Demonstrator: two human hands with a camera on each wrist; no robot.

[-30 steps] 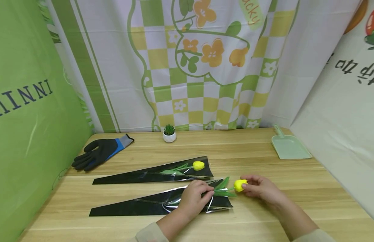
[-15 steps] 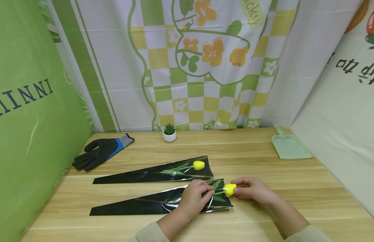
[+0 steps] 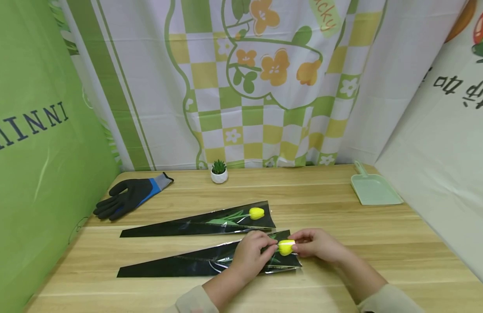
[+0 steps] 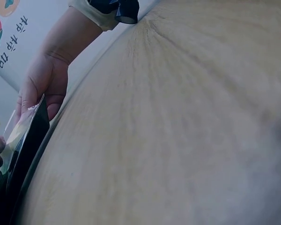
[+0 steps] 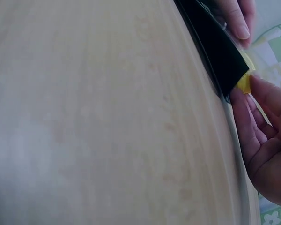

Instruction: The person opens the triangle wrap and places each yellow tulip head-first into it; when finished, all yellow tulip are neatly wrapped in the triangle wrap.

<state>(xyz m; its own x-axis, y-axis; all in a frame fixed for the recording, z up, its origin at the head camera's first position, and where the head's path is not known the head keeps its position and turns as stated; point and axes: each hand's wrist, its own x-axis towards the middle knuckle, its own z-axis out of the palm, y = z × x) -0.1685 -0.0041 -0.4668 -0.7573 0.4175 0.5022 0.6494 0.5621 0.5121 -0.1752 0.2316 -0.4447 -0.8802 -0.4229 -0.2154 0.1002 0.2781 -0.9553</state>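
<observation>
A yellow artificial tulip (image 3: 285, 247) lies mostly inside the nearer black flower sleeve (image 3: 167, 267), which has a clear film front. At its bloom, my right hand (image 3: 321, 246) pinches it between thumb and fingers by the sleeve's wide mouth. My left hand (image 3: 250, 256) rests over the sleeve and pinches the clear film near the mouth with thumb and forefinger. The stem is largely hidden under that hand. In the right wrist view, the yellow bloom (image 5: 244, 84) shows between the right thumb and fingers, beside the black sleeve edge (image 5: 215, 47).
Just behind lies a second black sleeve (image 3: 159, 229) with another yellow tulip (image 3: 256, 213) inside. A black and blue work glove (image 3: 128, 198) lies at the back left, a small potted succulent (image 3: 219, 171) at the back, a green dustpan (image 3: 375, 190) at the back right.
My right hand has moved left with the tulip, sliding its leaves and bloom into the sleeve's mouth. The left hand has stayed in place on the sleeve.
</observation>
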